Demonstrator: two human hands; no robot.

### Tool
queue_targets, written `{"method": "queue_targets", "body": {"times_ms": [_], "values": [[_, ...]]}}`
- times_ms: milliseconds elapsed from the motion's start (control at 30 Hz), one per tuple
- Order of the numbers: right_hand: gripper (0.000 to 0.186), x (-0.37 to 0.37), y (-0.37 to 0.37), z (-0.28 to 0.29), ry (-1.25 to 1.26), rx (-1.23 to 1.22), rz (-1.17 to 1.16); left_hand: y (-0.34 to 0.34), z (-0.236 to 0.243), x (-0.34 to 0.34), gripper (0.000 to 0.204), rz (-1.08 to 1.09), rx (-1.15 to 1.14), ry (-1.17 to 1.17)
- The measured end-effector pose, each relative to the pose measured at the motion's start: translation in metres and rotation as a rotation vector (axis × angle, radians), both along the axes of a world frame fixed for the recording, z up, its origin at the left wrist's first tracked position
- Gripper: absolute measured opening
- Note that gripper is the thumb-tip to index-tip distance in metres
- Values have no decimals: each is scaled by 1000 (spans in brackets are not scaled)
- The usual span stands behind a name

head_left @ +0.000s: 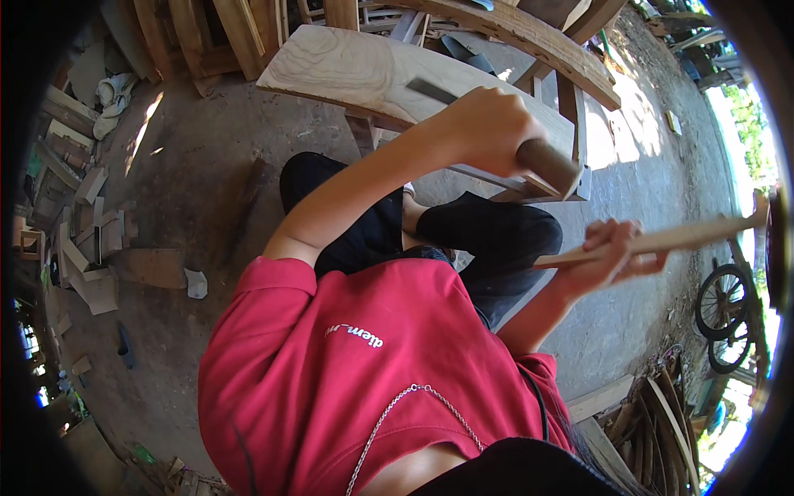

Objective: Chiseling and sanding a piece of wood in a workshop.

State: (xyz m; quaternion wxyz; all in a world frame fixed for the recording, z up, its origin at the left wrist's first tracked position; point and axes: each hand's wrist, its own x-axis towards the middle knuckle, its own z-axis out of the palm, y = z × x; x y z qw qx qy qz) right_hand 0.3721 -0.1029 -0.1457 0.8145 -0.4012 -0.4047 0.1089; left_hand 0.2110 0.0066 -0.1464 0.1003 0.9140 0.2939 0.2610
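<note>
My left hand (500, 128) is closed around a chisel above a pale wooden board (347, 70). Its thick round wooden handle (547, 165) sticks out on the right of the fist, and its flat grey blade (430, 90) points left over the board. Off to the right, beside my knee, my right hand (610, 255) grips a long pale wooden handle (682, 236). This handle is blurred by motion and reaches toward the right rim. A dark reddish shape (777, 248) shows at its far end, but I cannot tell whether they are joined.
The board rests on a wooden frame (581, 183) in front of my knees. Behind it lies a curved beam (529, 41). Wood offcuts (91, 273) litter the floor at left. At right are a wheeled thing (721, 306) and stacked wood strips (653, 430).
</note>
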Motion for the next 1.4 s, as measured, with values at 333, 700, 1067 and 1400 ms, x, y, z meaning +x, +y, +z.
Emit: {"method": "queue_targets", "body": {"times_ms": [333, 700, 1067, 1400], "values": [[67, -27, -5, -56, -513, -345, 250, 38, -12, -20, 27, 340, -52, -157], [70, -57, 4, -48, -519, -438, 447, 52, -20, -74, 23, 450, 80, -182], [68, -89, 16, -54, -380, -440, 546, 56, -16, -122, 25, 465, 124, -218], [69, -111, 24, -60, -373, -526, 693, 56, -14, -157, 27, 455, 96, -245]]}}
